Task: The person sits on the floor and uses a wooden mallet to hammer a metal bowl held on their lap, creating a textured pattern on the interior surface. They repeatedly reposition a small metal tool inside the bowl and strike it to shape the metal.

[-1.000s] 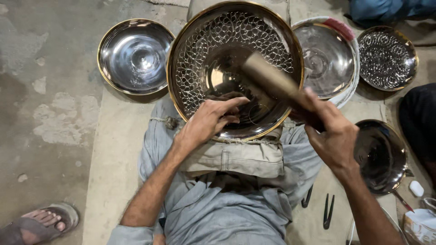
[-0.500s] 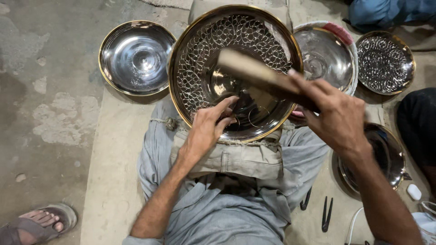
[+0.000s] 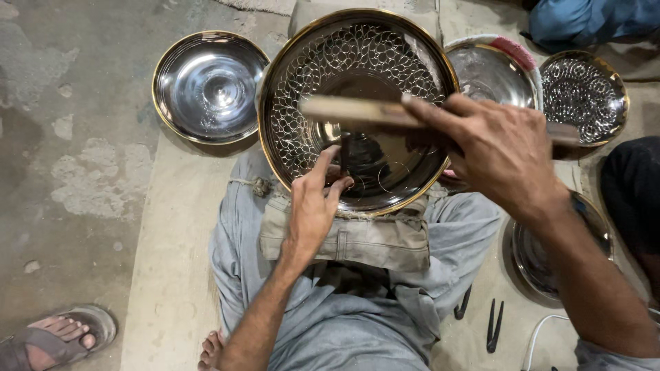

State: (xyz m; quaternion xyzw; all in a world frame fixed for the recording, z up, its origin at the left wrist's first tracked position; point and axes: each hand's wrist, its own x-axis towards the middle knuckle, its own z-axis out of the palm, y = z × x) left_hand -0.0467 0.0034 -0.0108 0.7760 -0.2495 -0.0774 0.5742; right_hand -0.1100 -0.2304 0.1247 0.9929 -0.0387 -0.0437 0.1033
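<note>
Head view: left hand (image 3: 313,209) pinches a punch (image 3: 344,152) on the metal bowl (image 3: 357,110); right hand (image 3: 498,151) grips a wooden mallet (image 3: 357,111) above.

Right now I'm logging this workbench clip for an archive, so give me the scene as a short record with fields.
Setting: person seated on a cloth mat on concrete floor
Main piece: large metal dish with gold rim, half covered in punched pattern, resting on the lap
Left hand: holds a thin punch upright on the dish
Right hand: grips a wooden mallet above the dish
Nearby: plain dish at left, patterned small dish at right
Floor tools: dark tongs
</note>
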